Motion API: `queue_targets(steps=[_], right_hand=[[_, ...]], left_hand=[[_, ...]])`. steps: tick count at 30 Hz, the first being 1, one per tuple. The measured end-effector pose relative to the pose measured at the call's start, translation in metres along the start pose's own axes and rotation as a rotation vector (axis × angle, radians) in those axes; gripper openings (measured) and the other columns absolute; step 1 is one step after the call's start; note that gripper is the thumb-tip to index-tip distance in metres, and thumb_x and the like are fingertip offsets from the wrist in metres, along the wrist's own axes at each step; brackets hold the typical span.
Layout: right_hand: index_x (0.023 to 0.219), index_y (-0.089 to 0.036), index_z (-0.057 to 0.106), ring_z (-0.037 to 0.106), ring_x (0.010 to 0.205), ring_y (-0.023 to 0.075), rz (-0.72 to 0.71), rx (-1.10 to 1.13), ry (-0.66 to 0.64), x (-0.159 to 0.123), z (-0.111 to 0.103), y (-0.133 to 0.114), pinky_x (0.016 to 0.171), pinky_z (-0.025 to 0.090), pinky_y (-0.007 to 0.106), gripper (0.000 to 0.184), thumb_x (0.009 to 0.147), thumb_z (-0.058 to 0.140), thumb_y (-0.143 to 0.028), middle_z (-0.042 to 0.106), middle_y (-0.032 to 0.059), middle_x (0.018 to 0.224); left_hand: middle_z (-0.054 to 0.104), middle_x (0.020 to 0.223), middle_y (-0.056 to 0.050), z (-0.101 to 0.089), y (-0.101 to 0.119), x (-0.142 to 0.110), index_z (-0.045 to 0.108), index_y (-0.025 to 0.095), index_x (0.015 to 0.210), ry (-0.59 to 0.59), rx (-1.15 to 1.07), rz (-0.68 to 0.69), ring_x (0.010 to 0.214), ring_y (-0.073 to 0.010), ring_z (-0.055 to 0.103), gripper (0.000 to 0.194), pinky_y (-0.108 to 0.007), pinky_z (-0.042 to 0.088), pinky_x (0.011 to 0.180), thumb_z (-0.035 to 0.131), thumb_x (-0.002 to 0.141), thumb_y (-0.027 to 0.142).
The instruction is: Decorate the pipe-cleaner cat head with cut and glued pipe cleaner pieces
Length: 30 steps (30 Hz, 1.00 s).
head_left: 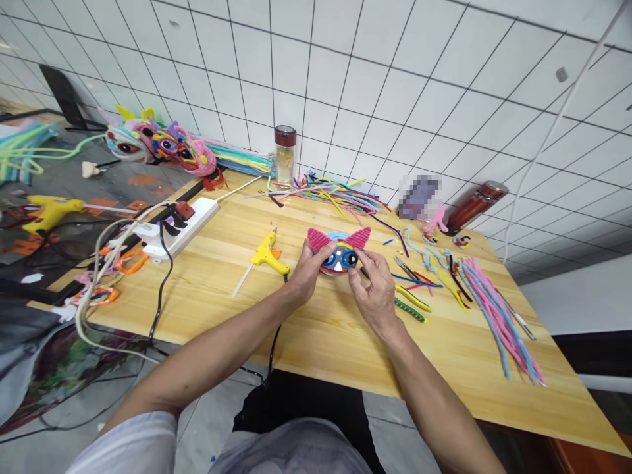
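Between both hands, above the table, is a pipe-cleaner animal head [338, 258] with pink pointed ears, a light blue top and big round blue-and-black eyes. My left hand [309, 271] grips its left side, thumb laid near the ear's base. On the opposite side, my right hand [374, 284] has its fingers closed at the edge by the right eye. Left of my left hand lies a yellow glue gun [268, 253] with a glue stick in its back. Just right of my right hand are green-handled pliers [411, 309] and yellow pipe cleaners [413, 297].
A white power strip [190, 227] with trailing cables sits at the left. Finished colourful heads [162, 146] stand behind it. Along the wall are a glass tea bottle [285, 158], loose pipe cleaners [330, 194] and a red thermos [476, 207]. Pink and blue stems [498, 316] lie right.
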State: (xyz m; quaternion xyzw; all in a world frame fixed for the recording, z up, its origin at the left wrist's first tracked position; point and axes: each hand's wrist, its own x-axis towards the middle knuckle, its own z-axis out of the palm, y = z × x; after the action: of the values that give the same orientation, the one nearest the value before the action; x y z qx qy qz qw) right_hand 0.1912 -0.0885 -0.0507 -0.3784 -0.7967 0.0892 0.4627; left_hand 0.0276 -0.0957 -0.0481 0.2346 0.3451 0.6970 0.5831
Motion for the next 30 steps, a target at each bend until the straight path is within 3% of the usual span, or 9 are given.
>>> queue_targets(steps=[13, 30], right_hand=[[0.141, -0.022, 0.065, 0.065, 0.108, 0.0280, -0.118, -0.104, 0.019, -0.002, 0.005, -0.003, 0.093, 0.058, 0.049, 0.041, 0.101, 0.060, -0.028, 0.065, 0.0150, 0.117], [0.139, -0.026, 0.067, 0.063, 0.109, 0.0277, -0.044, -0.051, 0.040, -0.003, 0.008, -0.007, 0.093, 0.059, 0.049, 0.040, 0.099, 0.064, -0.031, 0.062, 0.0126, 0.117]], left_hand=[[0.076, 0.103, -0.001, -0.004, -0.009, 0.007, 0.060, 0.022, 0.117, 0.071, 0.015, -0.006, 0.101, -0.0217, 0.072, 0.051, -0.037, 0.053, 0.100, 0.084, 0.073, 0.033], [0.076, 0.107, -0.003, -0.006, -0.013, 0.008, 0.062, 0.020, 0.114, 0.047, 0.037, 0.015, 0.105, -0.0229, 0.070, 0.045, -0.037, 0.051, 0.101, 0.080, 0.075, 0.035]])
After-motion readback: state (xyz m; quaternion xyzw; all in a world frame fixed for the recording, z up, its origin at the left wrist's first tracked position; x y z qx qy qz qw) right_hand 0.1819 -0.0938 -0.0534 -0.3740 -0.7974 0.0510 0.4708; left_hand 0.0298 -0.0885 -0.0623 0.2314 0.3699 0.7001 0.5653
